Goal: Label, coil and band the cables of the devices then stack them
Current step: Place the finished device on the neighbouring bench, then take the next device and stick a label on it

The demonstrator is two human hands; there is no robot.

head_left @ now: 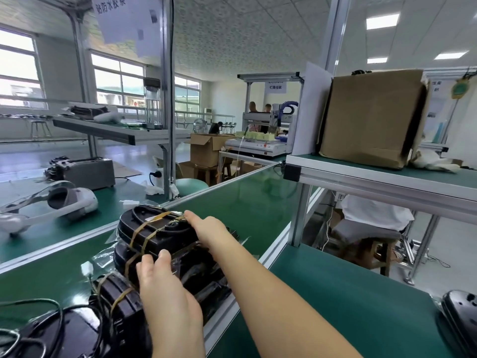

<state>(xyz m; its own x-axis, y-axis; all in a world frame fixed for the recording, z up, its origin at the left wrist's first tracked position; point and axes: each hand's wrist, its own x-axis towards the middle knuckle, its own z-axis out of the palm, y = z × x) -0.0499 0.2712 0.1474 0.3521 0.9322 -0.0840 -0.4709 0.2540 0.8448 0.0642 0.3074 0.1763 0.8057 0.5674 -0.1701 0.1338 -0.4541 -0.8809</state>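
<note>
Stack of 2 black devices (167,250) on the green belt (253,202), mid-frame, close to the aluminium rail. Top device (152,228) wrapped crosswise with tan rubber bands (138,235). Lower device (196,277) beneath it, partly in clear film. 3rd banded device (116,295) just beside the stack on the near side, with white connector (86,268) poking out and loose black cable (31,306) trailing left.

Left hand (167,288): flat, fingers straight, pressing on the near edge of the top device. Right hand (209,228): laid across the far side, index finger straight along the top. Other fingers hidden, so gripping or merely resting, cannot tell.

Handling, as a judgement: rigid ribbed moulded shells, likely moderate weight. Glossy, film-slick in places, so prone to sliding off one another. Stretchy bands, not for lifting by. Best taken at both long sides, palms opposed, clear of cable coil and connector. Worth squaring the stack before letting go.

Off-task: white headset (69,200) on the left bench, cardboard box (371,117) on the shelf at right.
</note>
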